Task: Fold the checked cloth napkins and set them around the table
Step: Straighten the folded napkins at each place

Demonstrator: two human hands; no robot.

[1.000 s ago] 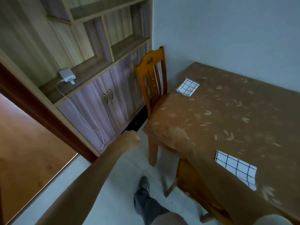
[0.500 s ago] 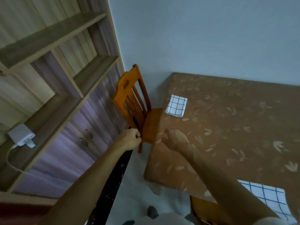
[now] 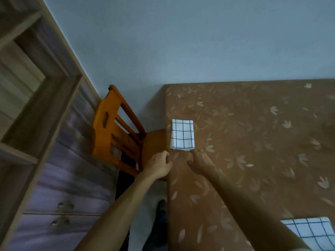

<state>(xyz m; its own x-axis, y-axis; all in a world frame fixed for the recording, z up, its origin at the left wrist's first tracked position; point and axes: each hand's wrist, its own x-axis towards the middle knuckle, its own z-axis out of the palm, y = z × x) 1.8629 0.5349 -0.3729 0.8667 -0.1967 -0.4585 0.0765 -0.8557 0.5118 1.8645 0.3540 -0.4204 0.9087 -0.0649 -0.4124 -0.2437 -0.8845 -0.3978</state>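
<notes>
1. At left of frame, a wooden chair (image 3: 116, 131) stood tucked against the table (image 3: 253, 142).
2. At centre, the left hand (image 3: 159, 166), fingers loosely curled and holding nothing, hovered at the table's edge.
3. Just above it, a folded checked napkin (image 3: 182, 134) lay near that edge.
4. The right hand (image 3: 200, 161), fingers spread and empty, reached its lower corner; a careless nudge could undo the fold or push it off.
5. At lower right, a second napkin (image 3: 313, 232) lay partly out of frame.

A second checked napkin (image 3: 313, 232) (bottom right) is cut off by the frame's edge.
</notes>
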